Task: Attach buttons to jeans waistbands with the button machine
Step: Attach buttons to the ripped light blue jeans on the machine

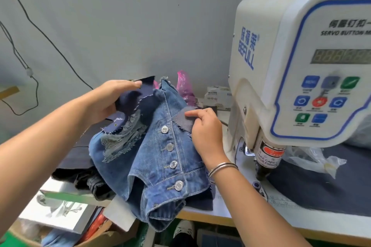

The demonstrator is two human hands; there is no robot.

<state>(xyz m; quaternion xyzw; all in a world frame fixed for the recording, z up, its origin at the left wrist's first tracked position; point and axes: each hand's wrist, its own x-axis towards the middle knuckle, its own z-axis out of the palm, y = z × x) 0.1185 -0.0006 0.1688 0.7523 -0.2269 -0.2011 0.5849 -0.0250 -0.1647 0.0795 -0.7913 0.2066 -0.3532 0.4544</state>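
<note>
So the white button machine (301, 62) sat on the right of the table (291, 220), and everything else was off to its left. The blue denim garment (160, 158) was bunched up just left of the machine's base, hanging partly over the table's front edge, with a row of four silver buttons (170, 147) running down its front. The left hand (108, 100) was farthest from the machine, fingers and thumb clamped on a dark navy fabric scrap (136, 102) with frayed edges, lifted above the denim. The right hand (204, 130), bangles (221, 167) on its wrist, was right beside the machine, fingers curled and pinching another dark patch (183, 119) lying on the garment. A pink plastic bag (183, 84) poked up behind the denim, and darker folded jeans (80, 172) were stacked under it.
</note>
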